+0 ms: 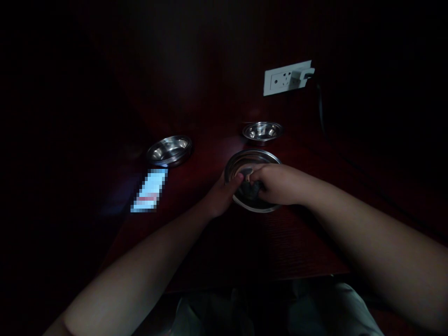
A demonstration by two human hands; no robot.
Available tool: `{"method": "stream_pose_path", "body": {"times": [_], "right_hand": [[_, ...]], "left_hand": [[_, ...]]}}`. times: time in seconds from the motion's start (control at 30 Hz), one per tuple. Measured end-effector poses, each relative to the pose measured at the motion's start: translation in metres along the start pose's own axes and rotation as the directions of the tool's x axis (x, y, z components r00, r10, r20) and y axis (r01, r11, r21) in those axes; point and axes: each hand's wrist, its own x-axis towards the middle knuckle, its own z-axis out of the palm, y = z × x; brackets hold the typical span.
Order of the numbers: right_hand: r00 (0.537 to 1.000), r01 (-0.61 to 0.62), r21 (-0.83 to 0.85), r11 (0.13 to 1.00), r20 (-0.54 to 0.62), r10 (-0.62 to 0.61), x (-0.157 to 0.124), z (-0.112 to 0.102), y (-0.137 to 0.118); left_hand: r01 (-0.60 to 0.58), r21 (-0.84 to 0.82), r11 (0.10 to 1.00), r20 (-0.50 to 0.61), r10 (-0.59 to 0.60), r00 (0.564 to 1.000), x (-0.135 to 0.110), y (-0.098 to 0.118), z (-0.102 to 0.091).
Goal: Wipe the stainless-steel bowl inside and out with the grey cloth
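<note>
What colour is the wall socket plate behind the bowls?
White, seen in the head view: the socket plate has a white plug in it.

Two steel bowls (pixel 170 150) (pixel 262 131), a lit phone (pixel 150 190) (screen blurred), and a wall socket (pixel 287 78) holding a plug (pixel 303 73).

Both forearms extend forward and converge at the centre of the view. The left hand (pixel 221 195) is curled, thumb tip pointing toward the right hand (pixel 276 184). The right hand is closed in a loose fist, knuckles up, fingertips meeting the left thumb.
</note>
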Motion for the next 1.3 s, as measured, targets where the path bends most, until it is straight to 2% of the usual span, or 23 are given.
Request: {"method": "stream_pose_path", "body": {"times": [0.17,0.4,0.67,0.93,1.13,1.23,1.3], "right_hand": [[1.0,-0.009,0.026,1.0,0.013,0.009,0.0001,-0.0008,0.0012],[0.992,0.07,0.173,0.982,0.088,-0.086,0.0,0.0007,0.0032],[0.985,0.165,0.249,0.954,0.01,-0.173,0.0,0.0026,0.0037],[0.995,0.056,0.179,0.982,0.076,-0.07,-0.0013,-0.0012,0.0031],[1.0,-0.002,0.058,0.998,-0.004,0.002,-0.0005,-0.0019,0.0032],[1.0,-0.004,0.049,0.999,-0.027,0.006,-0.0004,-0.0016,0.0034],[1.0,0.007,0.076,0.997,-0.004,-0.007,-0.0006,-0.0012,0.0032]], "left_hand": [[0.014,0.026,1.0,-0.01,-0.014,1.0,-0.001,0.0019,-0.0008],[0.043,0.019,0.999,-0.032,-0.042,0.999,-0.0023,0.0003,-0.0002],[0.022,0.036,0.999,-0.035,-0.02,0.999,-0.0033,0.0046,0.0026],[0.02,0.051,0.999,-0.014,-0.019,1.0,-0.0022,0.0029,0.0019],[0.006,0.065,0.998,-0.027,-0.004,1.0,-0.0011,0.0034,0.001],[-0.011,0.057,0.998,-0.031,0.012,0.999,-0.0012,0.0035,0.0013],[-0.01,0.071,0.997,-0.041,0.013,0.999,-0.0018,0.0036,0.0014]]}}
